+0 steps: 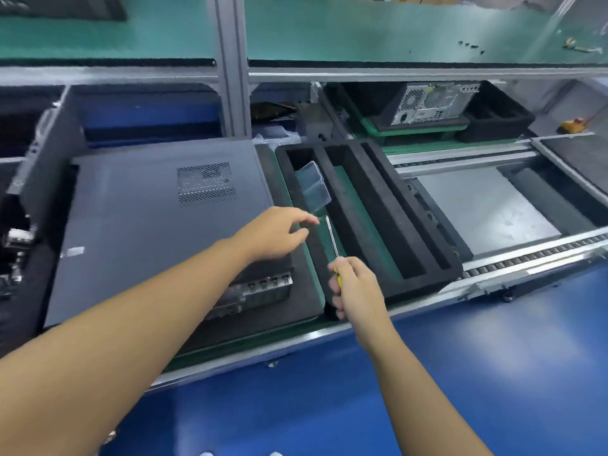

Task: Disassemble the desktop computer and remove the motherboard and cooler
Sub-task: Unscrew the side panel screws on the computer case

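Right grip (353,287): fingers are curled tight round the yellow-and-black handle of the screwdriver (332,236), thumb on top.
Screwdriver: the bare shaft runs from the handle towards 11 o'clock. Its tip ends just beside the left fingertips, above the near end of the tray's left slot.
Left grip (279,232): palm down, fingers loosely bent. Forefinger and thumb reach to 3 o'clock towards the tip with a small gap between them. I cannot tell whether they pinch anything small.
Computer (148,225): lies flat on the table at 9 o'clock from the grips, with its grey side panel on top and still closed. A vent grille (205,184) sits in the far part of the panel. The rear ports (263,284) face 6 o'clock, under the left wrist.
Tray (411,284): black foam with long slots, just beside the computer at 3 o'clock. It is angled so the slots run from 11 to 5 o'clock.
Clear boxes (312,185): two, tilted, in the far end of the left slot, at 12 o'clock from the tip.
Table (296,340): the metal-edged line that carries the computer and tray. A roller rail (526,258) and a grey plate (487,205) lie at 3 o'clock from the tray.
Second computer (431,102): at 1 o'clock, well apart, in a far tray with its back panel facing this way.
Shelf (362,28): green-topped, at 12 o'clock above the table. Small dark bits (470,45) lie towards its right end.
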